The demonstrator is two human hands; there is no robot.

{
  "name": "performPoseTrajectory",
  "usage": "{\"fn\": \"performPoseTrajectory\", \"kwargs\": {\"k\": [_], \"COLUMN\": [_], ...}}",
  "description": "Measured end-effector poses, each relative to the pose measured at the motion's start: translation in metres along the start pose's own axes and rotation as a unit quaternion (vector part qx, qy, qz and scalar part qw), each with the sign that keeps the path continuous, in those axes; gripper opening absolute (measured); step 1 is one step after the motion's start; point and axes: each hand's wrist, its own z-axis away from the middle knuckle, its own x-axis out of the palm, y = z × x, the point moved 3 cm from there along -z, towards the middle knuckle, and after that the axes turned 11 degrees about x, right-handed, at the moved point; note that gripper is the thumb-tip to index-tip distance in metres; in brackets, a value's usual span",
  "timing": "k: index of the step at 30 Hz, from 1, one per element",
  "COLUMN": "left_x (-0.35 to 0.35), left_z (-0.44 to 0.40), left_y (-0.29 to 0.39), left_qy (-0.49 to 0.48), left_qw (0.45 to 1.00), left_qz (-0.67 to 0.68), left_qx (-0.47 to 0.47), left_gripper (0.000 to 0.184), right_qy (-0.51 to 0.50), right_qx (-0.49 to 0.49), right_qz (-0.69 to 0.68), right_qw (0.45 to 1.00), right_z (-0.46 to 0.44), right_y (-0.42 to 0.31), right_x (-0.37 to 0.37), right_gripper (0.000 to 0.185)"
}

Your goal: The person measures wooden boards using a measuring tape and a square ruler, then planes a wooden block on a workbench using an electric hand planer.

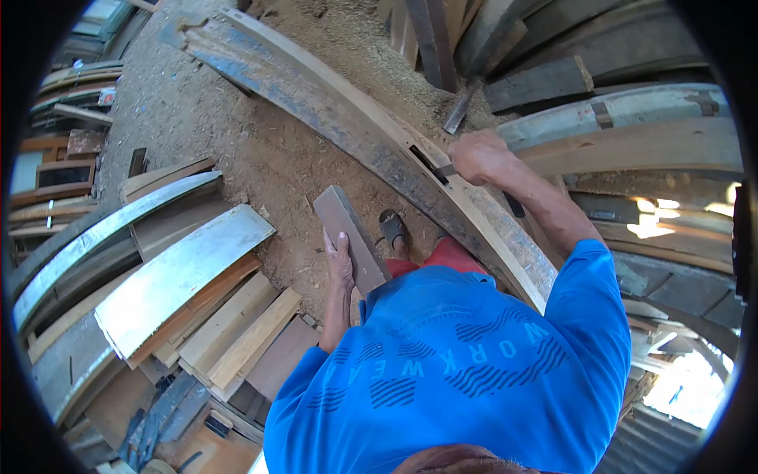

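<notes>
My right hand is closed in a fist around a chisel. Its handle is hidden in my fingers; the short dark blade points at a dark slot cut in a long pale timber. That timber lies along a worn bench plank with patches of blue paint. Against its side, my left hand grips a thick brown wooden block, which is tilted in front of my shirt. Fingers and thumb show on the block's left face.
Stacked boards and a white-faced panel lie at left. Long planks and a short dark beam are piled at right. My sandalled foot stands on dirt ground beside the bench.
</notes>
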Motion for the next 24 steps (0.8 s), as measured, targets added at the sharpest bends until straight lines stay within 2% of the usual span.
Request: {"fn": "performPoseTrajectory", "kwargs": {"k": [3,7,8,11,12,14,18,20,24], "left_x": [0.002,0.021,0.026,0.041,0.046,0.054,0.067,0.074,0.069], "left_z": [-0.013,-0.024,-0.026,-0.028,-0.029,-0.029,-0.03,-0.032,-0.04], "left_y": [-0.014,-0.017,-0.019,-0.028,-0.03,-0.033,-0.027,-0.019,-0.022], "left_qy": [-0.017,-0.031,-0.029,-0.013,-0.013,-0.009,-0.019,-0.021,-0.019], "left_qw": [0.999,0.997,0.996,0.993,0.992,0.988,0.989,0.99,0.996], "left_qz": [-0.01,-0.022,-0.027,-0.015,-0.009,0.006,0.004,-0.008,-0.043], "left_qx": [-0.041,-0.074,-0.079,-0.112,-0.127,-0.154,-0.147,-0.137,-0.074], "left_gripper": [0.063,0.054,0.053,0.053,0.052,0.051,0.048,0.049,0.052], "right_qy": [-0.034,-0.047,-0.013,0.111,0.072,0.063,0.08,0.049,0.033], "right_qx": [0.0,-0.008,-0.002,-0.096,-0.096,-0.098,-0.093,-0.072,-0.047], "right_qz": [-0.016,-0.104,-0.152,-0.229,-0.222,-0.23,-0.247,-0.232,-0.196], "right_qw": [0.999,0.993,0.988,0.962,0.968,0.966,0.961,0.969,0.979], "right_z": [0.019,0.036,0.038,0.05,0.051,0.047,0.044,0.047,0.046], "right_y": [0.013,0.029,0.031,0.039,0.041,0.045,0.052,0.057,0.051], "right_x": [0.014,0.039,0.056,0.076,0.068,0.069,0.067,0.055,0.06], "right_gripper": [0.028,0.027,0.023,0.018,0.018,0.02,0.026,0.028,0.03]}}
